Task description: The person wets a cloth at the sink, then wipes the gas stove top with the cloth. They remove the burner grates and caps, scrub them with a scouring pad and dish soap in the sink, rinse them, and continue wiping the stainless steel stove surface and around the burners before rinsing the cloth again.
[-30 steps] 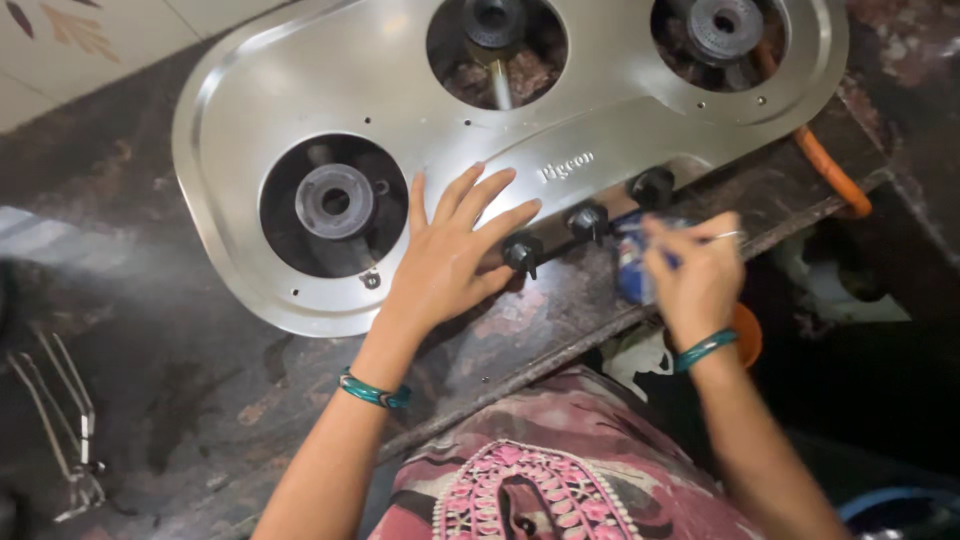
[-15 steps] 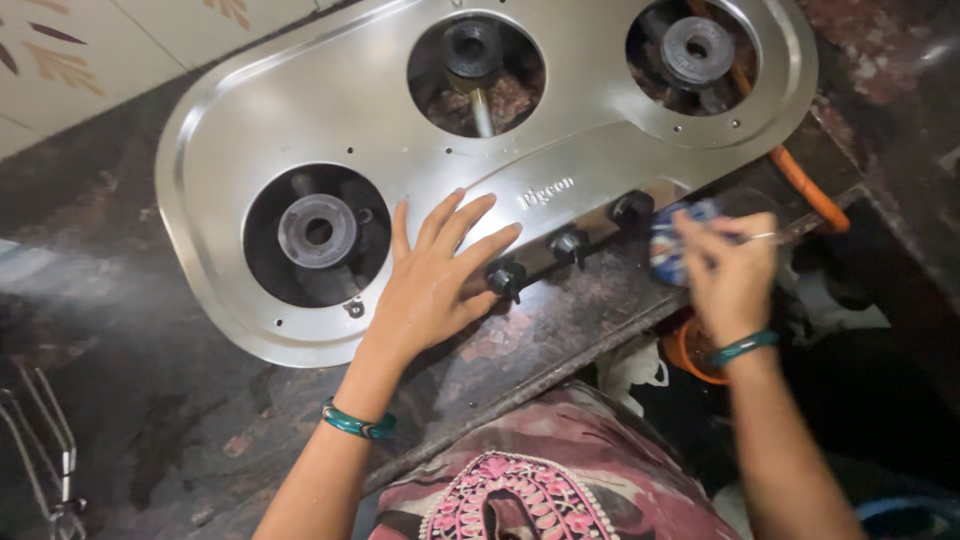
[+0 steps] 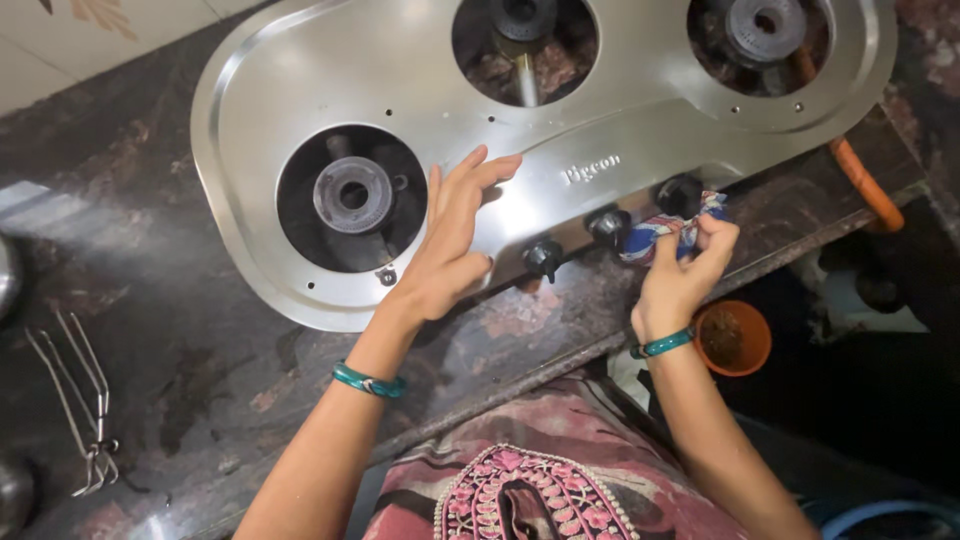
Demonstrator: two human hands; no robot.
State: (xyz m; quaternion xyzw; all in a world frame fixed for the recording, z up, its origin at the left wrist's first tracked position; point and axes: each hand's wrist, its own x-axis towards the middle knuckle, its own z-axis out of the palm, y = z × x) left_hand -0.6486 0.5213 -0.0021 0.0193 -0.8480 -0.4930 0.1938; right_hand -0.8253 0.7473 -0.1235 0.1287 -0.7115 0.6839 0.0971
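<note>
A shiny steel three-burner gas stove (image 3: 300,90) lies on a dark stone counter (image 3: 200,390). My left hand (image 3: 450,240) rests flat on the stove top, fingers spread, just right of the left burner (image 3: 352,195). My right hand (image 3: 685,275) grips a blue, red and white checked cloth (image 3: 665,232) and presses it against the stove's front panel, between the middle knob (image 3: 607,222) and the right knob (image 3: 680,193). A third black knob (image 3: 543,258) sits below my left hand's thumb. Both wrists wear green bangles.
An orange gas hose (image 3: 858,180) runs off the stove's right end. A small orange bowl (image 3: 733,337) sits below the counter edge on the right. Metal tongs (image 3: 85,400) lie at the counter's left. Tiled wall (image 3: 60,40) stands behind.
My right hand with the cloth has shifted left along the front panel, from the right knob toward the middle one. My left hand has stayed flat on the stove top.
</note>
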